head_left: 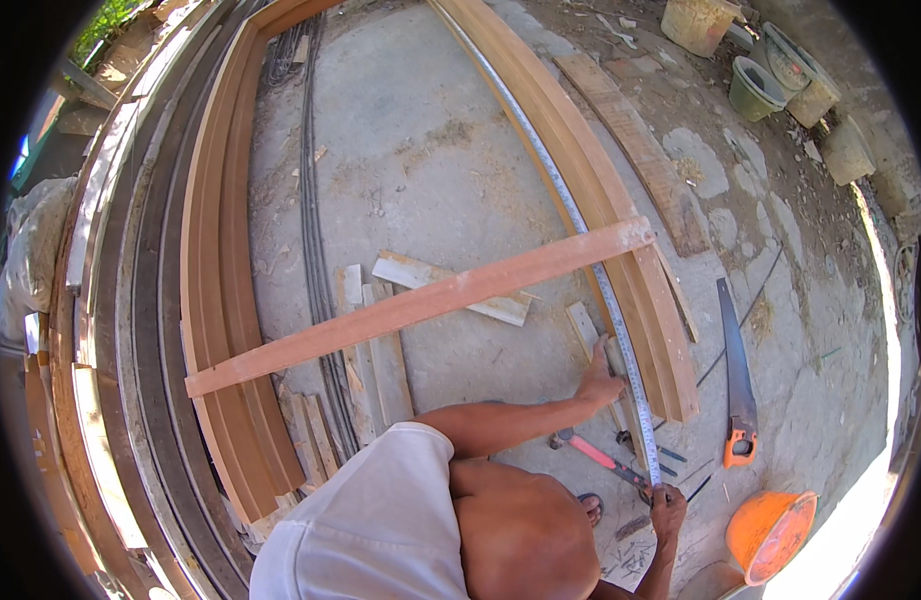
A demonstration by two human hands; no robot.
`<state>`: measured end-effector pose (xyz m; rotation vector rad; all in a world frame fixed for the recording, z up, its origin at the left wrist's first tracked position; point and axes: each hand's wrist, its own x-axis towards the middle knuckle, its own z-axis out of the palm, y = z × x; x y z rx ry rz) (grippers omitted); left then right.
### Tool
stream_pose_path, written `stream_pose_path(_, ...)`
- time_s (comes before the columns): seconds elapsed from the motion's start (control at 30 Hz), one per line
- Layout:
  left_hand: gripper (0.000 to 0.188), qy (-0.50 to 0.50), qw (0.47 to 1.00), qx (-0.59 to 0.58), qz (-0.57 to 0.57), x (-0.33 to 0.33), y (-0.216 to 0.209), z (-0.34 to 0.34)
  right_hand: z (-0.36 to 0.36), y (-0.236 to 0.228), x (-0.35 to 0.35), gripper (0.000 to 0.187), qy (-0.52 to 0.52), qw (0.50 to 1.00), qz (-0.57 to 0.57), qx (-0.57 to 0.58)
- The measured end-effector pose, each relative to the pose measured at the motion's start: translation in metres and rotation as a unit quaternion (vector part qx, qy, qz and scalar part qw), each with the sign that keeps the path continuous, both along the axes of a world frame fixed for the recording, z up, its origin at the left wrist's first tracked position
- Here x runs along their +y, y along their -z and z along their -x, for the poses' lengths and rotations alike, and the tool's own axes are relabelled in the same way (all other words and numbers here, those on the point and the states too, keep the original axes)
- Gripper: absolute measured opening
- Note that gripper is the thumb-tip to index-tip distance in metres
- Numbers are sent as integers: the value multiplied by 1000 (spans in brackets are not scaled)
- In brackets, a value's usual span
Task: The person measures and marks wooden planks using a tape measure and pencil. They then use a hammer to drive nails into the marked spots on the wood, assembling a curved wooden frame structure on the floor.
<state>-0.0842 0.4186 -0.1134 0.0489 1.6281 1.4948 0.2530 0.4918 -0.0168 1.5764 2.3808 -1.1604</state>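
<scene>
My right hand [668,510] is closed around the near end of a tape measure [578,215]. Its pale blade runs far up along the right-hand beam of a wooden door frame [648,300]. Beside the blade, near that beam's end, my left hand [600,380] has its fingers stretched out; whether they press the blade or a wood strip, I cannot tell. A reddish wooden batten [430,310] lies across both beams, and the tape passes under it. Between my hands and my bare knee, a hammer [605,460] with a pink-red handle rests on the concrete.
A handsaw [737,375] with an orange handle lies to the right, above an orange bowl-shaped container [770,537]. Wood offcuts [450,287] and dark rods [315,200] lie inside the frame. Long boards [140,300] line the left; buckets [757,88] stand far right.
</scene>
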Motion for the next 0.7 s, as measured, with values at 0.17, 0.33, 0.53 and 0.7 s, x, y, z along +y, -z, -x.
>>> stream_pose_path(0.17, 108, 43, 998, -44, 30, 0, -25, 5, -12, -1, -6, 25, -7, 998, -42, -49)
stream_pose_path(0.33, 107, 12, 1000, -26, -14, -1, -20, 2, -24, 15, -7, 26, 20, 999, -25, -5)
stream_pose_path(0.53, 105, 23, 1000, 1, 9, -1, -19, 3, -24, 21, -6, 29, -4, 999, -47, -25)
stream_pose_path(0.7, 104, 54, 998, -4, 37, -4, -32, 7, -23, 25, -6, 31, -6, 999, -32, -34)
